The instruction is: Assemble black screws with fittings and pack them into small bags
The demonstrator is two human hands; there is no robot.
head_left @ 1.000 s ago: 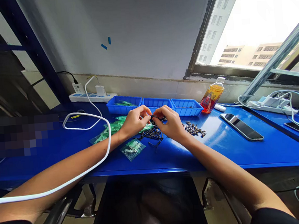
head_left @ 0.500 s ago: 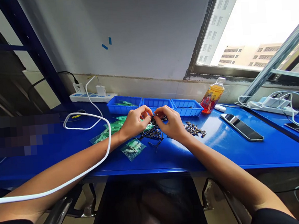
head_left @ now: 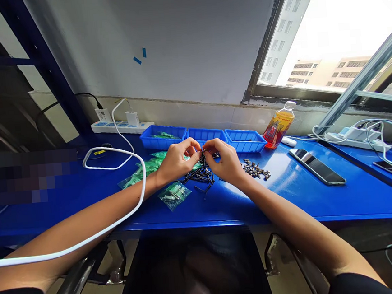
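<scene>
My left hand (head_left: 179, 159) and my right hand (head_left: 224, 160) meet fingertip to fingertip above the blue table. Both are pinched closed; whatever small thing lies between the fingertips is too tiny and covered to name. Beneath them spreads a pile of black screws (head_left: 200, 176), partly hidden by the hands. Right of my right hand lies a heap of short metallic screws (head_left: 256, 169). By my left wrist are green-tinted clear plastic packets (head_left: 139, 175), and nearer the table's front edge lies a single small plastic bag (head_left: 174, 196) with pale pieces inside.
Behind my hands stand three blue bins, the left bin (head_left: 163, 143) holding green packets and the right bin (head_left: 247, 148) beside a drink bottle (head_left: 279, 124). A phone (head_left: 317, 167) lies at the right. A white cable (head_left: 143, 178) loops across my left forearm. A power strip (head_left: 123, 127) sits along the wall.
My fingertips have drawn slightly closer together, and the dark small thing seen between them a second ago is now mostly covered. The piles and bins have not moved.
</scene>
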